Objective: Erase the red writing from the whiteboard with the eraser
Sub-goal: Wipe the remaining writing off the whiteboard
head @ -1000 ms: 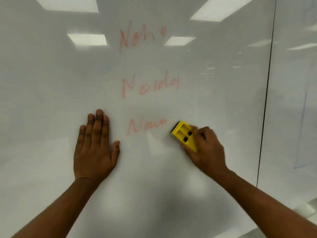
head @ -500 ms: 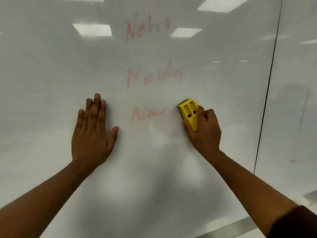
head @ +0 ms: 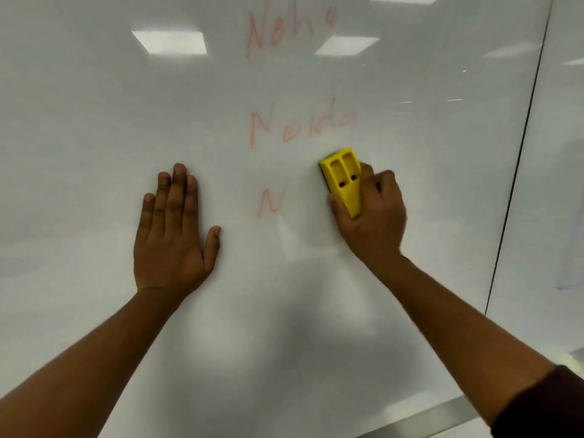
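Three lines of faint red writing sit on the whiteboard [head: 94,128]: a top word [head: 289,28], a middle word [head: 301,126], and at the bottom a single red letter N [head: 270,202]. My right hand [head: 374,216] grips the yellow eraser [head: 344,180] and presses it against the board, just right of the N and below the middle word's end. My left hand [head: 173,232] lies flat on the board with straight fingers, left of the N.
A dark vertical seam [head: 518,172] splits this panel from another board panel [head: 562,184] on the right. A metal ledge [head: 426,418] runs along the bottom right. Ceiling lights reflect in the glossy surface.
The letters after the N in the bottom line have been wiped away. The eraser turned more upright and sits higher against the writing. My left hand stayed flat on the board.
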